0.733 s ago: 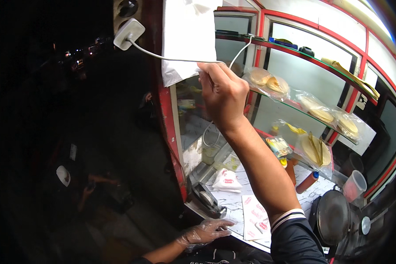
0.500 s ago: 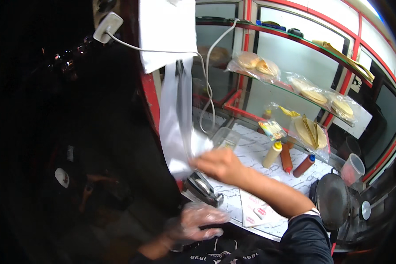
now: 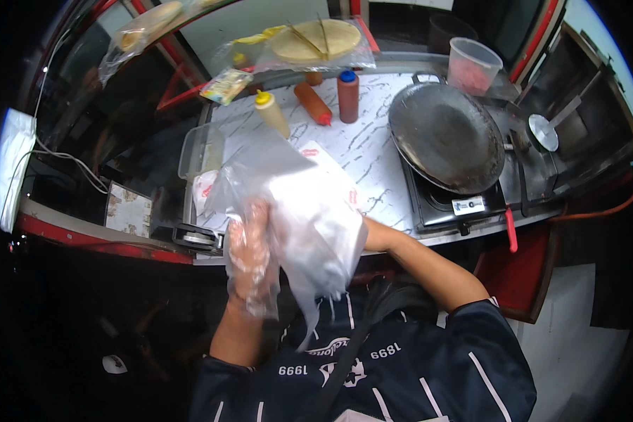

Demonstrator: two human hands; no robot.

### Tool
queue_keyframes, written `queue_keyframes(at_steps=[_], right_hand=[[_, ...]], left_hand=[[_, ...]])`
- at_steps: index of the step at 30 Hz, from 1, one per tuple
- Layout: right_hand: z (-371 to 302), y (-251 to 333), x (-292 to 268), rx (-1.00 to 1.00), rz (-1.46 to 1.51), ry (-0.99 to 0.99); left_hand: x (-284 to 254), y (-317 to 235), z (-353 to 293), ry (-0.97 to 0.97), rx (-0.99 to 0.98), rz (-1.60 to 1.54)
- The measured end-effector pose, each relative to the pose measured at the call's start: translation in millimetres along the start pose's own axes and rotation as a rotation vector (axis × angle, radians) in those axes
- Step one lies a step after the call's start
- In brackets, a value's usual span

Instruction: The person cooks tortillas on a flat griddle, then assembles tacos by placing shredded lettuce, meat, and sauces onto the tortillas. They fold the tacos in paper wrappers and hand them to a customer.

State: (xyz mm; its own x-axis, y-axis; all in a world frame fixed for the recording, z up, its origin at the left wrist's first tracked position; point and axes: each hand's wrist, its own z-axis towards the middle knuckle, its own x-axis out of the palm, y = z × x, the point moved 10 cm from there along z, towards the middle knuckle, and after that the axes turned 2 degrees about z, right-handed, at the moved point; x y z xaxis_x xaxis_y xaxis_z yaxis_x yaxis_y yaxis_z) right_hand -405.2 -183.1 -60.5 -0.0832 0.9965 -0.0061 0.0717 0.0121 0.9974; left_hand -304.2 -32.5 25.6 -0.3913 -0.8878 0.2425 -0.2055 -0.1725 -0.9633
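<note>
My left hand (image 3: 248, 243), in a clear plastic glove, is closed on the side of a thin, whitish plastic bag (image 3: 316, 239) above the counter's front edge. The bag is blurred and hangs down towards my shirt. White paper with red print (image 3: 330, 172) shows behind and partly through it; whether it is inside the bag I cannot tell. My right hand (image 3: 375, 235) reaches up behind the bag from the right. Only its wrist side shows, and the fingers are hidden.
Squeeze bottles, one cream (image 3: 271, 116), one orange-red (image 3: 312, 105) and one dark red (image 3: 348, 98), are at the counter's back. A black pan (image 3: 446, 137) sits on the stove at right. A tape dispenser (image 3: 198, 238) and clear container (image 3: 200, 151) are left, flatbread (image 3: 316, 41) behind.
My view has swung right and down. My right hand has come away from the hanging white bags at the left; a bag is now before me, gripped by my gloved left hand.
</note>
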Motion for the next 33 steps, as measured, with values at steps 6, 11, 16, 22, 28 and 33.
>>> queue_keyframes(at_steps=[6, 11, 16, 22, 28, 33], right_hand=[[-42, 15, 29, -0.265, 0.431, -0.112], [-23, -52, -2, 0.104, 0.431, -0.440], [-12, -68, -4, 0.119, 0.596, -0.538], [17, -52, 32, 0.147, 0.765, -0.272], [28, -22, 22, -0.028, 0.342, -0.200], [58, -25, -32, 0.046, -0.244, -0.534]], left_hand=[[2, 63, 29, -0.118, 0.050, -0.001], [-32, 72, 22, -0.261, 0.004, 0.414], [-123, -31, 45, -0.375, 0.556, 0.416], [-65, 62, 31, 0.206, 0.204, 0.800], [-13, -2, 28, 0.468, 0.864, 1.189], [-93, 16, 156, 0.284, 0.325, 0.667]])
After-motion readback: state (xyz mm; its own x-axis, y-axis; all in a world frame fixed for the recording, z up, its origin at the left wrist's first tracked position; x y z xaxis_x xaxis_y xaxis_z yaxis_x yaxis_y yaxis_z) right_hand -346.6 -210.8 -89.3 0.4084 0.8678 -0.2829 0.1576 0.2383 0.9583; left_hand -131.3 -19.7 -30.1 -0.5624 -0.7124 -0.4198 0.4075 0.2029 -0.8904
